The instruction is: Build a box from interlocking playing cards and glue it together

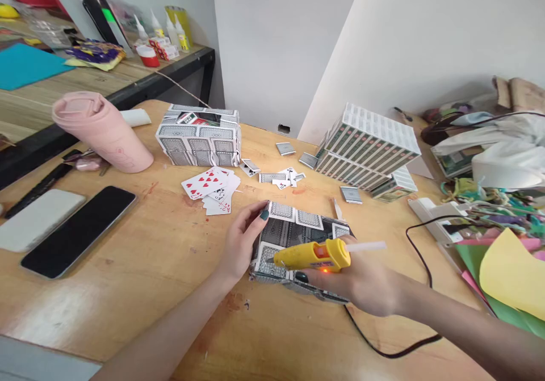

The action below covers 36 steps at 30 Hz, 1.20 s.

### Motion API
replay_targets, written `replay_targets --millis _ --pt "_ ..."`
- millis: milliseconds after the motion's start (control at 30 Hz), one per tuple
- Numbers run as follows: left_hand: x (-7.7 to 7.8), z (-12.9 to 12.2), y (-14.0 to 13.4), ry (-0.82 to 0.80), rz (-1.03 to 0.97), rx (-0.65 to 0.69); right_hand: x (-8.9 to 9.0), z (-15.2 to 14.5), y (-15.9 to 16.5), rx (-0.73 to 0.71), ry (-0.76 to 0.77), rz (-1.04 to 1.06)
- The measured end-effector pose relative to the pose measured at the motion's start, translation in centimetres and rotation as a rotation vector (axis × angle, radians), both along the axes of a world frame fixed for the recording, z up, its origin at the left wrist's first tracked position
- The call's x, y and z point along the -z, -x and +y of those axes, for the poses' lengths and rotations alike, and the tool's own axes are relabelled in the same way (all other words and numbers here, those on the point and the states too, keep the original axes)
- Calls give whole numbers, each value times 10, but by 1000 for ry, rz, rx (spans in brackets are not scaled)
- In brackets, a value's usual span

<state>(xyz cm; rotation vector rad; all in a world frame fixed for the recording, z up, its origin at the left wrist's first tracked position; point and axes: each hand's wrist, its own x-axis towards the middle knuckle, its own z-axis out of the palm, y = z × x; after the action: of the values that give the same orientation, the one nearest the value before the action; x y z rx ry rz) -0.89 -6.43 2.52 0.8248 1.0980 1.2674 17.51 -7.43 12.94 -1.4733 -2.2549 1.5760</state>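
glue gun over a card panel on a crowded wooden table

the broad light-wood table [140, 290] carries everything here. at its back right sits a big slanted block of stacked playing-card packs [369, 142], white-edged with green-grey sides. at back centre stands a smaller boxy build of patterned card backs [198, 137]. a tall pink plastic tumbler [102, 131] lies tipped on its side at the left, and nearer the front left edge a black smartphone [79, 230] rests flat beside a pale grey slab-like device [38, 219].

in the middle of the table, close to the person, lies the flat panel of joined grey-patterned playing cards [298, 230] — it sits between both hands. the left hand [242, 245] grips the panel's left edge, thumb on top and fingers curled around the side. the right hand [361, 281] is clenched around a yellow hot glue gun [315, 256], held sideways just above the panel's near edge with the nozzle pointing left; a small orange light glows on its body and a pale glue stick juts out of the back. a black power cord [419, 256] loops away on the right.

a fan of loose red-suited playing cards [210, 188] lies face up just behind the panel — small card scraps [281, 178] lie scattered near it.
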Motion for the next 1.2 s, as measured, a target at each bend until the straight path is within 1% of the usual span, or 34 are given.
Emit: replay_targets --millis 200,333,433,633,767,900,1033,1200 --pt "1 1 0 0 -17 -9 8 14 -1 9 -60 117" --pt "1 0 0 -3 -12 -8 12 19 0 36 -57 124" --pt "1 0 0 -7 -8 -5 12 17 2 16 -50 125" --pt "1 0 0 1 -4 2 4 9 1 -24 -28 122" --pt "0 0 0 -3 28 -5 -2 3 1 -28 -15 57" --pt "-1 0 0 0 46 -8 -4 -1 0 -45 -4 2" --pt "-2 0 0 4 49 -8 -6 -4 -2 -31 6 -59" --pt "-2 0 0 -6 55 -2 -9 -5 -1 -55 -10 -29"
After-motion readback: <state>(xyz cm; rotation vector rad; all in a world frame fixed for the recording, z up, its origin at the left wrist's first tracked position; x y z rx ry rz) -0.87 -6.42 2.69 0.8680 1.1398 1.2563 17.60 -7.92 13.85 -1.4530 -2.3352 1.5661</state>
